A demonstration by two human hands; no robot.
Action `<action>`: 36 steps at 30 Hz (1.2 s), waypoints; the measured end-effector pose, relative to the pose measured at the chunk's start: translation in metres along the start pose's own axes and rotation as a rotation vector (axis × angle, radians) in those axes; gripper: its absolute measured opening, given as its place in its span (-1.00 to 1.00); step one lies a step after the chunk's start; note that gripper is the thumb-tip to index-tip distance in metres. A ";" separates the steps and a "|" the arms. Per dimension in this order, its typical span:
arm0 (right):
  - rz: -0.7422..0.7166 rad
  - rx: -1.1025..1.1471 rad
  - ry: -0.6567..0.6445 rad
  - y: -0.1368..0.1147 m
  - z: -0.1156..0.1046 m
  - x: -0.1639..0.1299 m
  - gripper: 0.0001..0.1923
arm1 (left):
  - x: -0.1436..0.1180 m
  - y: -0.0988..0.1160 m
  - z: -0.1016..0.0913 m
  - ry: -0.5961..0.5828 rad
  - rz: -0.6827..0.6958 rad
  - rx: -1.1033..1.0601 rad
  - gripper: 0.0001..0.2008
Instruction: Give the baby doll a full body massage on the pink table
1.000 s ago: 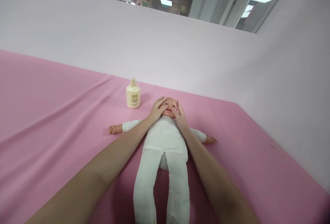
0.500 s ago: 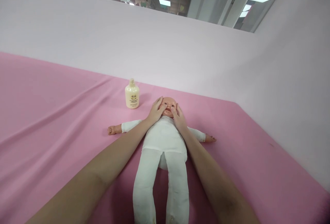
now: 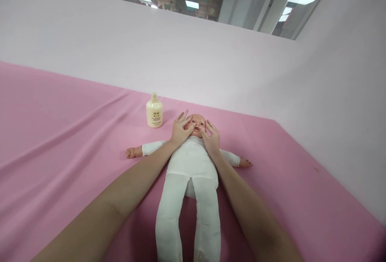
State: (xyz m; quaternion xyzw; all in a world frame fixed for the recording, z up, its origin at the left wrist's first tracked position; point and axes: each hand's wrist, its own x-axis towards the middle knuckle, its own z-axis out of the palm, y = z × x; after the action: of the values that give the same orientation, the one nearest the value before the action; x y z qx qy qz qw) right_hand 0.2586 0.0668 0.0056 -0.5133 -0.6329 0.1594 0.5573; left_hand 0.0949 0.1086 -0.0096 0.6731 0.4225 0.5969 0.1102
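Compared with half a second ago, the fingers of both hands have spread and lifted a little off the doll's head, and the thumbs now sit closer together near the nose and mouth; the doll and the bottle lie where they lay.

The left hand point(image 3: 179, 130) rests on the left side of the baby doll's point(image 3: 191, 173) face, fingers fanned open, thumb pressed to the cheek. The right hand point(image 3: 211, 137) mirrors it on the right side, fingers likewise splayed, thumb by the mouth. Neither grip is closed around anything (both are flat, open touches on the face).

The doll lies on its back in the middle of the pink surface point(image 3: 60, 141), head far, legs near, arms stretched out left and right, dressed in a white suit.

Counted: one doll, one cream lotion bottle point(image 3: 154, 111), two hands, two forearms. The bottle stands upright just beyond and to the left of the doll's head, near the left hand but apart from it. A pale wall point(image 3: 211, 69) rises behind the surface.
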 end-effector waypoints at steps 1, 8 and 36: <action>-0.004 -0.001 -0.005 -0.001 0.000 0.000 -0.35 | 0.000 0.001 -0.001 -0.003 0.001 -0.006 -0.64; -0.011 0.029 -0.100 -0.003 -0.001 0.000 -0.38 | 0.000 0.009 -0.005 -0.097 0.014 -0.045 -0.67; 0.268 0.190 -0.194 0.005 0.006 0.004 -0.10 | -0.002 0.000 0.007 -0.144 -0.280 -0.227 -0.33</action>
State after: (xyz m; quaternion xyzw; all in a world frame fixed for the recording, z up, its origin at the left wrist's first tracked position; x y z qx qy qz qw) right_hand 0.2564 0.0744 0.0025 -0.5203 -0.5918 0.3400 0.5133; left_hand 0.1012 0.1094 -0.0128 0.6321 0.4328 0.5698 0.2973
